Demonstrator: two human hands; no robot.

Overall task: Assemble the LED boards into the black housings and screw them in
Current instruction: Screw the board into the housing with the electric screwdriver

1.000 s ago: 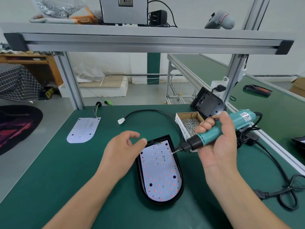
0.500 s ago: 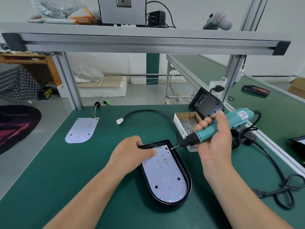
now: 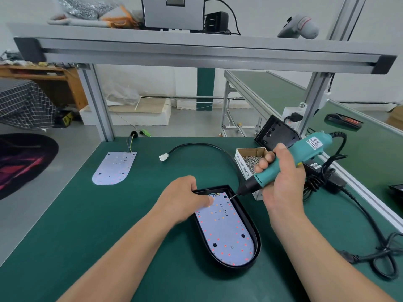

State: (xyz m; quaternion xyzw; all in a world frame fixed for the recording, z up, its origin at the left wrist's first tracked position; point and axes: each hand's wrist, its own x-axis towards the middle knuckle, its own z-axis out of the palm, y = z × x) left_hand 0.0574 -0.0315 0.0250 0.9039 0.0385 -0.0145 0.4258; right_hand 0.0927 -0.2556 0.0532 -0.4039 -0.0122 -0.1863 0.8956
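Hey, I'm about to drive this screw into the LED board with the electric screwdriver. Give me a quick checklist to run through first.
1. LED board seated in the black housing: ok, it lies inside the rim.
2. Housing steadied: ok, left hand holds its far corner, thumb on the board.
3. Grip on the electric screwdriver: ok, right hand wraps it.
4. The bit at the board's far right corner: ok, though tilted.
5. Screw on the bit: cannot tell, too small.

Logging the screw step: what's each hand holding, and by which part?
Right hand grips the screwdriver around its teal body. Left hand presses the LED board near its top-left corner; grip unclear.
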